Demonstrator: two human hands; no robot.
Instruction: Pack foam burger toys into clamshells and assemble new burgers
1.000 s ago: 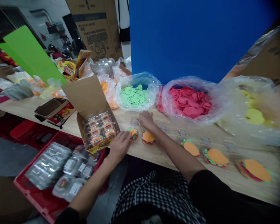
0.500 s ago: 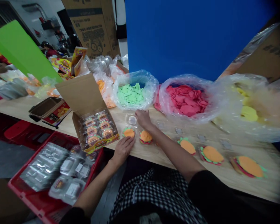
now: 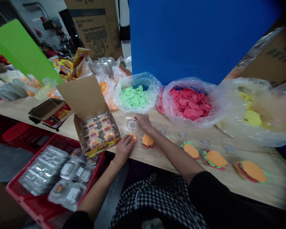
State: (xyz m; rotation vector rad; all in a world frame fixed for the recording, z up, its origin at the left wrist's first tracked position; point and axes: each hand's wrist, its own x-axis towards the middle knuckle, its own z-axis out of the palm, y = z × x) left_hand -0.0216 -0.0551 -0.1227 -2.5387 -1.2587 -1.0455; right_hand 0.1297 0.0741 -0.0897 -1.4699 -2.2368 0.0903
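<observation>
Orange foam burger (image 3: pixel 132 137) touching left hand (image 3: pixel 124 149), clear tray (image 3: pixel 131 124)

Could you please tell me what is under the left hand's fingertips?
An orange-topped burger-shaped piece lies under the fingertips of the left hand, on the wooden table. Its part beneath the fingers is covered, so it cannot be seen.

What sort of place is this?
Probably a small hand-packing workshop: burger-shaped stacks laid out on a long wooden bench, bags of coloured cut-outs, and a red crate of sealed packs.
</observation>
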